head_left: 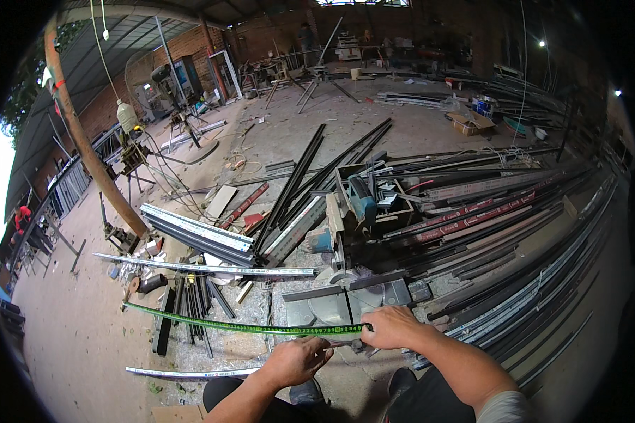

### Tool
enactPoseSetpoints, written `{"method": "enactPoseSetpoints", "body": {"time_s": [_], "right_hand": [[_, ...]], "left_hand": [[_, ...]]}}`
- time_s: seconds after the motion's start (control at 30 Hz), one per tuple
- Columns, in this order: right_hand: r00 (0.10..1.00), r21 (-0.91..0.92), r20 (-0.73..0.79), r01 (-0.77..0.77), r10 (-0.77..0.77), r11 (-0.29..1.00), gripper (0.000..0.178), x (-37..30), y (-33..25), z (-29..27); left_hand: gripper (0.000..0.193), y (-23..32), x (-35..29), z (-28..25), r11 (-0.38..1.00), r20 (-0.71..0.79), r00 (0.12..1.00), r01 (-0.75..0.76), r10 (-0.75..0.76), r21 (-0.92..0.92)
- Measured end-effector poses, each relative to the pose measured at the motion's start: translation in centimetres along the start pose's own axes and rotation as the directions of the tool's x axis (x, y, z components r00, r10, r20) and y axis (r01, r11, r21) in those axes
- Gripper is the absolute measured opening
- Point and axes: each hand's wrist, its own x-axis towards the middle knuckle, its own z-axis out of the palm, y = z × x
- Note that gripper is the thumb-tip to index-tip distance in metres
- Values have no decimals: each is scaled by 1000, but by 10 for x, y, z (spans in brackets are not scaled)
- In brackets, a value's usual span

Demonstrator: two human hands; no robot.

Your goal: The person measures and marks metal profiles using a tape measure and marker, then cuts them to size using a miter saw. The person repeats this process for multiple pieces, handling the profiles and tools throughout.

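Note:
A green tape measure [261, 329] is drawn out to the left across the work area, its far left end beside some scrap. My right hand [391, 328] is closed on the dark right end of the tape, just in front of the saw's grey metal base [317, 310]. Below the tape, my left hand [296, 363] is closed with its fingers pinched; a thin object shows beside the fingertips, too small to name. A white metal strip [190, 372] lies to the left of this hand, and the hand hides where it ends.
A saw with a blue-green motor housing [362, 199] stands ahead. Long metal profiles [494, 218] are heaped to the right; white and dark bars [197, 233] lie at left. A wooden post [92, 141] rises on the left. My shoes [307, 392] are just below my hands.

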Motion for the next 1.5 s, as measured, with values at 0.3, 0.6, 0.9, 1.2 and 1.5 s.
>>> {"method": "enactPoseSetpoints", "body": {"time_s": [0.3,0.6,0.9,1.2,1.5], "right_hand": [[1000,9,-13,1,0,1000,38,0,0,0],[1000,7,-16,10,-10,1000,37,1,3,2],[1000,11,-20,11,-11,1000,35,0,3,2],[1000,-3,-10,6,-6,1000,36,0,2,2],[1000,-2,-26,10,-10,1000,35,-1,3,3]], "left_hand": [[29,-2,0,1,1000,17,1000,-5,5,-3],[26,-2,1,1,1000,17,1000,-7,6,15],[31,-4,0,2,999,63,998,8,-11,37],[30,-4,-2,3,999,70,998,4,-6,37],[32,-7,-3,4,999,83,996,11,-15,42]]}}
